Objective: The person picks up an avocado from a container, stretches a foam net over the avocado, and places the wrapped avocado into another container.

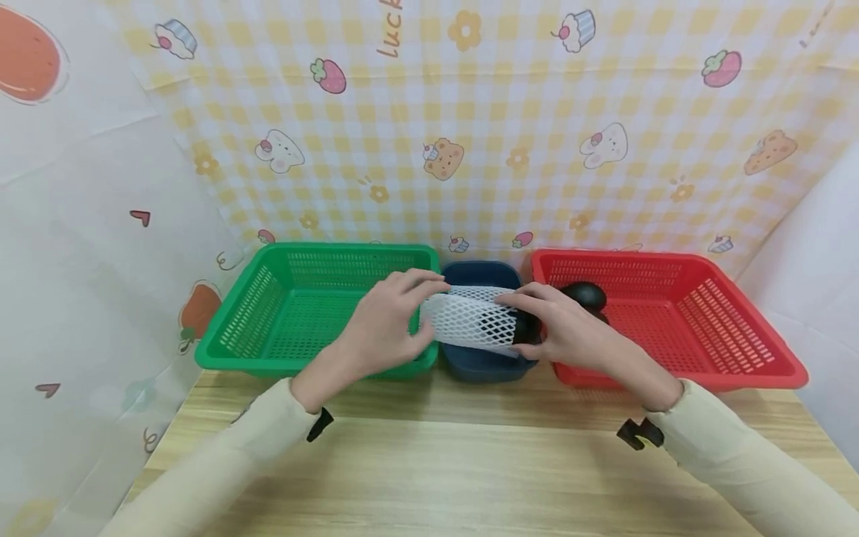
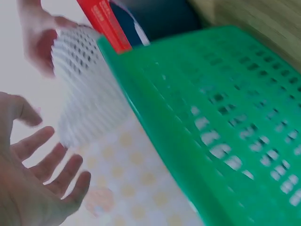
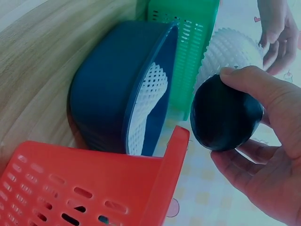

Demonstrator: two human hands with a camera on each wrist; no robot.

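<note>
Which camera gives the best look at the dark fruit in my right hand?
Right wrist: the fruit is close and mostly uncovered there. The head view shows its bare end and patches through the net; the left wrist view, only blurred dark patches.

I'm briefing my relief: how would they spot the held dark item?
Find the blue bin between the green basket and the red basket. Over it, the right hand holds the dark item. Unlike the dark pieces in the red basket, it's partly inside a white net.
</note>
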